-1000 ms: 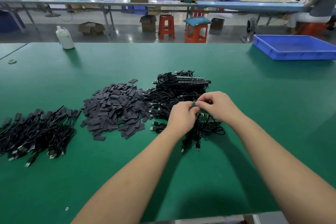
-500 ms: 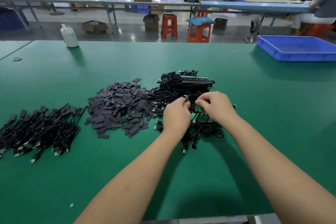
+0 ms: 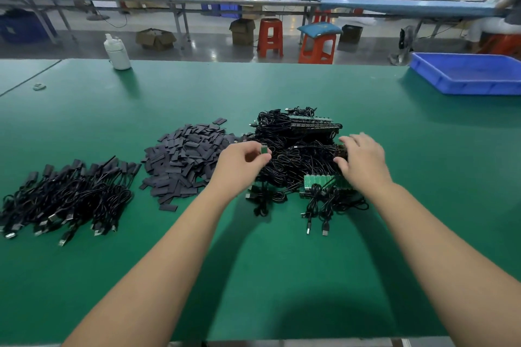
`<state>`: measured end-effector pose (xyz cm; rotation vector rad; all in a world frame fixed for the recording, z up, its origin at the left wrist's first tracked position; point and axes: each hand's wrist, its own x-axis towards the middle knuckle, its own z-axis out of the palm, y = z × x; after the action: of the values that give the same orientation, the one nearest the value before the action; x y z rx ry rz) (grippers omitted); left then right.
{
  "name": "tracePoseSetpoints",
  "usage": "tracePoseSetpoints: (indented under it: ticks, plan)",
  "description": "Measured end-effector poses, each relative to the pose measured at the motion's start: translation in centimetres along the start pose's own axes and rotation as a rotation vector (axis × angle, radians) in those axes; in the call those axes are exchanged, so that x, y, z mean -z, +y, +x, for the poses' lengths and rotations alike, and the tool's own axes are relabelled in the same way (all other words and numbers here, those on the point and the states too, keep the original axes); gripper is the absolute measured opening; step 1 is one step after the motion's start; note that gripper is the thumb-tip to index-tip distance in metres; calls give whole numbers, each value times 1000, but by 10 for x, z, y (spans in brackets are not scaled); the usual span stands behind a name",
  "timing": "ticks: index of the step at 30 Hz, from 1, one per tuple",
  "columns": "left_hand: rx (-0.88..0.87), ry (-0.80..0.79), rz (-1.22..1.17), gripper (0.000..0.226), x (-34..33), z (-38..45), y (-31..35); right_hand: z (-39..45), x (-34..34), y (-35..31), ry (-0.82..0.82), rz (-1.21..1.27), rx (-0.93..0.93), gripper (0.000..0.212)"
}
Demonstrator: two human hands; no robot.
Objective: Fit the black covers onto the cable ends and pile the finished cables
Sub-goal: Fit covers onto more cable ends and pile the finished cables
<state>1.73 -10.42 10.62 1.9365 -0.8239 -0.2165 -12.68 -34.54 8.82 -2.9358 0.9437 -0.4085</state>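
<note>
My left hand (image 3: 241, 167) pinches the small green board end of a cable (image 3: 264, 148) between thumb and fingers, just left of the tangled heap of uncovered black cables (image 3: 293, 158). My right hand (image 3: 362, 162) rests with loosely spread fingers on the right side of that heap, above a row of green board ends (image 3: 318, 182). A heap of flat black covers (image 3: 186, 158) lies to the left of my left hand. Further left lies the pile of finished cables (image 3: 64, 197) with covers on.
The green table (image 3: 253, 276) stretches around me. A white bottle (image 3: 117, 52) stands at the far left edge. A blue tray (image 3: 468, 73) sits at the far right. Orange stools and workbenches with people stand beyond the table.
My hands were together over the cable heap; now they have parted. My left hand has drawn left with a green cable end, and my right hand has shifted right onto the heap.
</note>
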Motion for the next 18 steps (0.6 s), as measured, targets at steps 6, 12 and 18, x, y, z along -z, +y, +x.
tracePoseSetpoints:
  ticks: [6, 12, 18]
  plan:
    - [49, -205, -457, 8, -15, -12, -6, -33, -9, -80, -286, 951, -58, 49]
    - [15, -265, -353, 12, -12, -17, -29, -54, -35, -105, -666, 1559, -238, 36]
    - [124, -277, -392, 8, -7, -24, -54, -55, -45, -113, -619, 1372, -175, 30]
